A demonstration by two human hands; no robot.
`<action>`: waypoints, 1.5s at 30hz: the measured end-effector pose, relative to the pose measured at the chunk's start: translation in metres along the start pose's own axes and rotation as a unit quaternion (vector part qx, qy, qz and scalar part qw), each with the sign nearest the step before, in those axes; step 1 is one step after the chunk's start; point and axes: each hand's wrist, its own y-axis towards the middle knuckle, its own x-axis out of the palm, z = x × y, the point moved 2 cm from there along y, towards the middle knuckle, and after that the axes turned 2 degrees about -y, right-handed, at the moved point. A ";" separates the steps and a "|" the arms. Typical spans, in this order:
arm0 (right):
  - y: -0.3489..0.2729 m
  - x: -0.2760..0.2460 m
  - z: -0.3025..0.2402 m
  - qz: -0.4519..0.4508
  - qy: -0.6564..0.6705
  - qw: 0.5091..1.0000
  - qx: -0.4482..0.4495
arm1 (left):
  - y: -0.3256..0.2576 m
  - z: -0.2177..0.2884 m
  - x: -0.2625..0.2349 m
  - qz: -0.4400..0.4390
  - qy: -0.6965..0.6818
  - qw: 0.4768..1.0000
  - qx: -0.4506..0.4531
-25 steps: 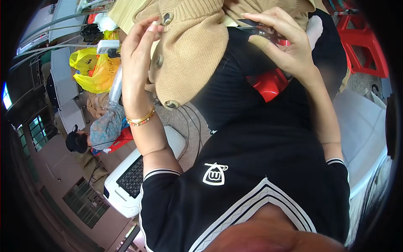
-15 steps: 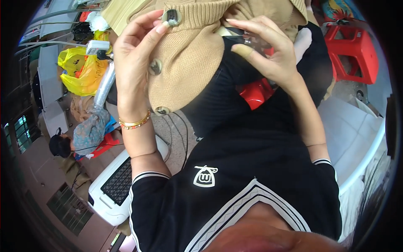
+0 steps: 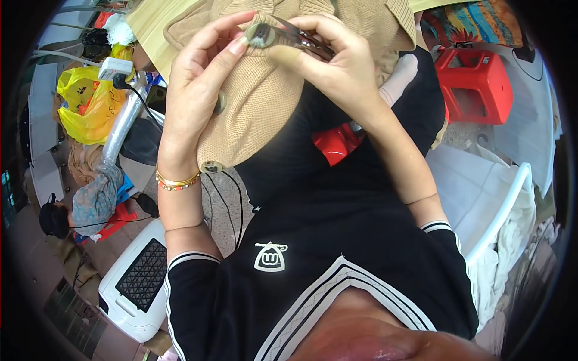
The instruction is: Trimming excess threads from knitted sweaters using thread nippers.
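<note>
A tan knitted cardigan (image 3: 259, 102) lies over my lap and the table's edge. My left hand (image 3: 208, 72) pinches its ribbed edge beside a large round button (image 3: 260, 35). Two more buttons sit lower on the knit, one partly behind my left hand and another button (image 3: 211, 166) at the bottom corner. In my right hand (image 3: 340, 66) is a pair of small dark thread snips (image 3: 304, 41), partly hidden by my fingers. Their blades point left, close to the upper button. Whether the blades touch thread I cannot make out. A pale cover wraps my right thumb.
A wooden tabletop (image 3: 155, 27) lies beyond the cardigan. Red plastic stools (image 3: 475, 84) stand at the right. A white-framed bin (image 3: 481, 192) is at my right side. On the left are a yellow bag (image 3: 90, 108), a white power adapter (image 3: 115, 68), a white appliance (image 3: 129, 289) and a seated person (image 3: 96, 198).
My right hand has moved left and up, bringing the snips to the upper button. My left hand still pinches the cardigan edge. The whole view has shifted slightly.
</note>
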 end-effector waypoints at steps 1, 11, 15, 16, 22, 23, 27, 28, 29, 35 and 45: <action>0.000 0.003 0.001 -0.006 -0.004 1.000 0.008 | 0.000 -0.002 -0.001 -0.007 0.013 1.000 0.010; 0.000 0.012 -0.002 -0.010 -0.056 0.998 -0.029 | 0.000 -0.003 -0.003 0.039 0.041 0.998 0.027; 0.001 0.015 -0.001 -0.010 0.064 0.992 0.105 | 0.001 -0.005 -0.005 -0.002 0.053 0.998 0.041; 0.000 0.015 0.000 -0.008 0.064 0.992 0.105 | 0.000 -0.004 -0.005 -0.001 0.069 0.996 0.053; 0.002 0.004 0.004 -0.031 0.004 0.999 -0.010 | 0.000 0.004 -0.004 -0.021 0.085 0.993 0.084; 0.003 0.001 0.002 -0.042 -0.027 0.997 -0.057 | -0.001 0.006 -0.004 -0.031 0.107 0.990 0.085; 0.006 -0.002 -0.005 -0.070 -0.110 0.977 -0.169 | 0.001 0.008 -0.014 -0.053 0.163 0.981 0.087; 0.011 0.000 0.007 -0.071 -0.107 0.978 -0.166 | 0.001 0.009 -0.014 -0.040 0.191 0.975 0.106; 0.019 0.002 0.022 -0.042 -0.096 0.942 -0.318 | 0.003 0.008 -0.013 -0.042 0.190 0.975 0.105; 0.018 0.006 0.018 0.012 -0.141 0.887 -0.439 | 0.012 0.014 -0.018 -0.090 0.367 0.886 0.268; 0.012 0.002 -0.021 -0.078 -0.089 0.985 -0.125 | 0.009 0.015 -0.018 -0.034 0.449 0.840 0.303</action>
